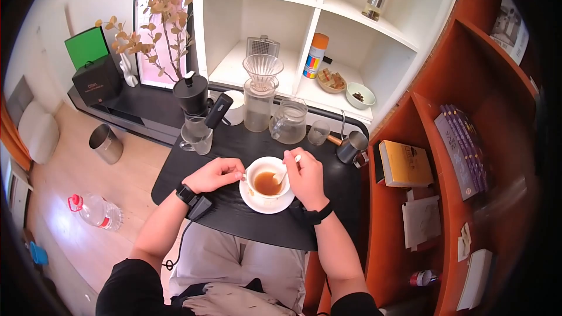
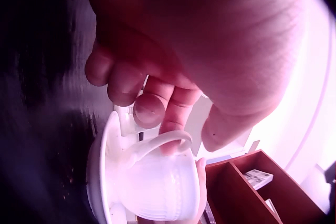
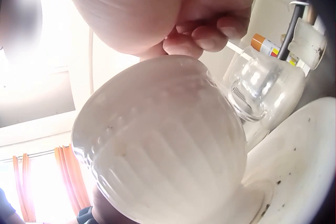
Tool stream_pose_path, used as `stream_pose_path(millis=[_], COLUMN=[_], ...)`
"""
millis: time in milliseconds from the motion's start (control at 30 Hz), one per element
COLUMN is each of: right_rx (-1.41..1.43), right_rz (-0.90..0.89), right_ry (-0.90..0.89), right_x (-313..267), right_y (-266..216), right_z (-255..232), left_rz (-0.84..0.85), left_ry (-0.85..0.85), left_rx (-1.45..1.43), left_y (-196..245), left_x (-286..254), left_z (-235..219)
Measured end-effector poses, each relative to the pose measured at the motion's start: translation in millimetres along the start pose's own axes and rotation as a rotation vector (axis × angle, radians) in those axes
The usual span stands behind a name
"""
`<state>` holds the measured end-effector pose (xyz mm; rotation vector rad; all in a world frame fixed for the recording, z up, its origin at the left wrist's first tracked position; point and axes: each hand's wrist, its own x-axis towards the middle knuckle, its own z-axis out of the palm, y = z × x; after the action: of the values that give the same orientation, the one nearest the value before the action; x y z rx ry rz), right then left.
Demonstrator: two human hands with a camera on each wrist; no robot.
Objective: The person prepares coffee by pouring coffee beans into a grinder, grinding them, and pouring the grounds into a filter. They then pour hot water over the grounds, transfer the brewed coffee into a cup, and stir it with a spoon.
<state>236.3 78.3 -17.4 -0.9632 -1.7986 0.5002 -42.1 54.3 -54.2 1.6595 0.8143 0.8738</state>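
A white teacup (image 1: 258,169) with brown liquid stands on a white saucer (image 1: 268,206) on the black table (image 1: 225,219). My left hand (image 1: 218,174) is at the cup's left side. In the left wrist view its index finger passes into the loop of the cup handle (image 2: 163,139), with the thumb a little apart. Between thumb and fingers my right hand (image 1: 305,177) pinches a white spoon (image 1: 283,175), which slants into the liquid. Fluted sides of the cup (image 3: 168,145) fill the right wrist view, and dark specks dot the saucer (image 3: 294,155).
Behind the cup stand a glass server (image 1: 289,122), a carafe topped by a ribbed dripper (image 1: 261,67), a small glass (image 1: 318,133) and a metal pitcher (image 1: 352,147). Left of these are a glass jug (image 1: 197,136) and a black grinder (image 1: 191,93). A cabled black device (image 1: 200,208) lies beside the left wrist.
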Motion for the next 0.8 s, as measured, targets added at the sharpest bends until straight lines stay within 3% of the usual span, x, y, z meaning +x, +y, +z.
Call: stream_pose_path(millis=[133,233,267,333,467,533,600,733,800], right_rx=[0.053,0.076,0.080,0.106,0.162,0.187,0.143,0.091,0.105], right_rz=[0.066,0.098,0.109,0.131,0.187,0.188,0.154,0.150,0.141], right_ry=[0.106,0.101,0.095,0.064,0.072,0.090,0.163,0.198,0.218], right_x=[1.6,1.1,1.0,-0.4,0.5,0.4,0.3,-1.8,-0.8], right_y=[12.0,20.0,22.2,20.3,23.1,23.8,16.5,10.2,10.2], right_z=[8.8,10.5,11.4,9.6,9.6,8.8,6.2,5.0,6.1], left_rz=[-0.025,-0.083,-0.085,-0.084,-0.121,-0.261,-0.539,-1.077,-1.242], left_ry=[-0.025,0.122,0.117,0.300,0.251,0.167,0.138,0.313,0.229], left_rx=[-0.135,-0.019,-0.012,0.143,0.260,0.113,0.012,-0.179,-0.544], left_y=[6.1,10.8,12.8,35.8,54.2,35.9,24.2,-75.5,-121.0], left_x=[-0.6,-1.3,-11.0,-38.2,-123.6,-177.8,-225.4,-368.1,-445.7], left_z=[-8.2,-7.0,-5.3,7.9,34.0,42.4,46.9,40.6,40.8])
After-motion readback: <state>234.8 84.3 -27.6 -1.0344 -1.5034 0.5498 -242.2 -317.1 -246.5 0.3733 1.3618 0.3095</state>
